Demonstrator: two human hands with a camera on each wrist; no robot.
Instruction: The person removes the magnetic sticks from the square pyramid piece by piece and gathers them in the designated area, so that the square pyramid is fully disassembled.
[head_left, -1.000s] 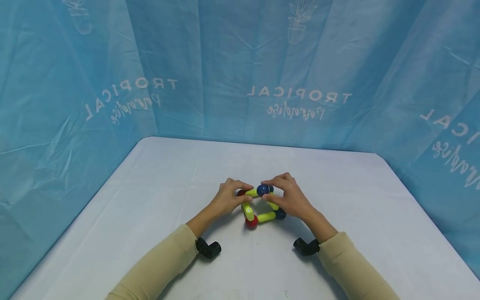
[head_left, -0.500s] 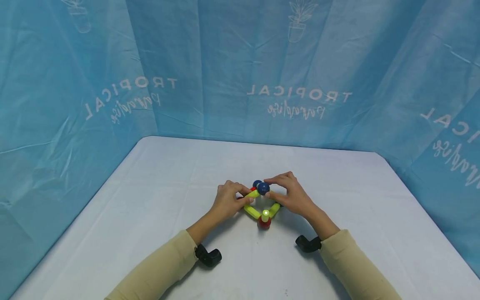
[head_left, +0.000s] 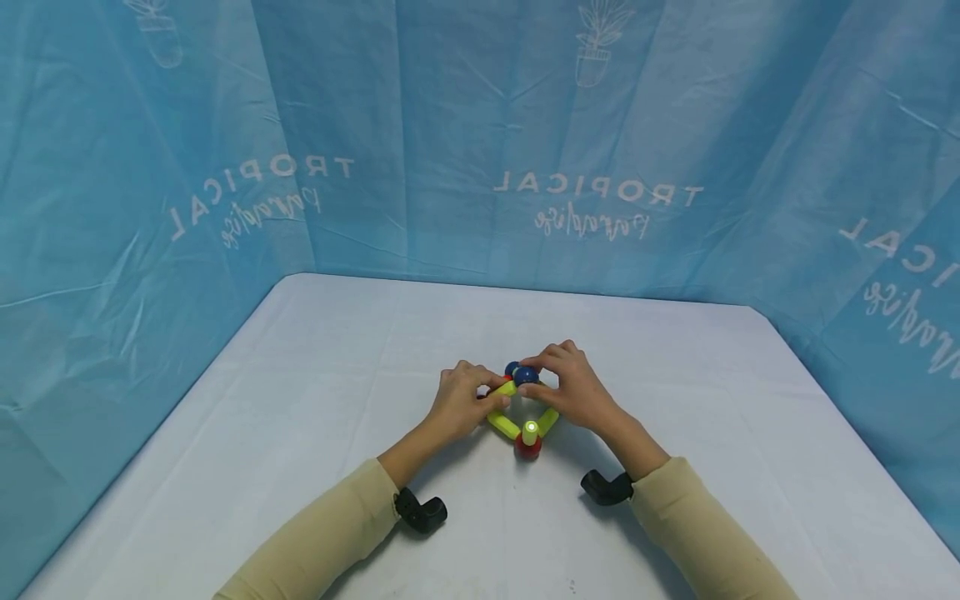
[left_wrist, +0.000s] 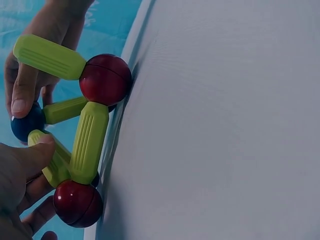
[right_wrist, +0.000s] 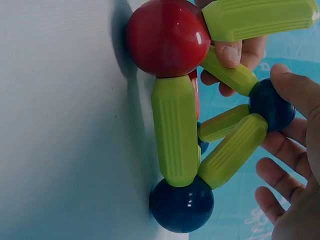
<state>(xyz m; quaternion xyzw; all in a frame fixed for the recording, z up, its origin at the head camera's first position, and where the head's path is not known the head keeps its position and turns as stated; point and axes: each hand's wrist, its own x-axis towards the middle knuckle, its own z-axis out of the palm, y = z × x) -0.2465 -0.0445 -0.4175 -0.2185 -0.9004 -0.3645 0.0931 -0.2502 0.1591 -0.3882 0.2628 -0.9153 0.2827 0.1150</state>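
Yellow-green magnetic rods and shiny balls form a frame on the table. My left hand (head_left: pixel 461 406) pinches a slanting rod (left_wrist: pixel 59 162) between thumb and fingers; that rod rises from a red ball (left_wrist: pixel 78 204). With thumb and forefinger, my right hand (head_left: pixel 567 388) holds a blue ball (right_wrist: pixel 272 105) at the top of the frame. Several rod ends meet at this ball. At the front, a red ball (head_left: pixel 528 447) carries an upward-pointing rod (head_left: pixel 531 432) with a free end. Another blue ball (right_wrist: pixel 181 205) forms a lower corner. A red rod (right_wrist: pixel 194 95) is mostly hidden.
The white-covered table (head_left: pixel 360 333) reaches back to a blue printed curtain (head_left: pixel 465 133) that also hangs at both sides. Black wrist mounts (head_left: pixel 422 512) stick out below both wrists, close over the table.
The frame has turned, so its front red ball sits further right and the far blue ball further left. The left hand has shifted from beside a red ball onto a rod.
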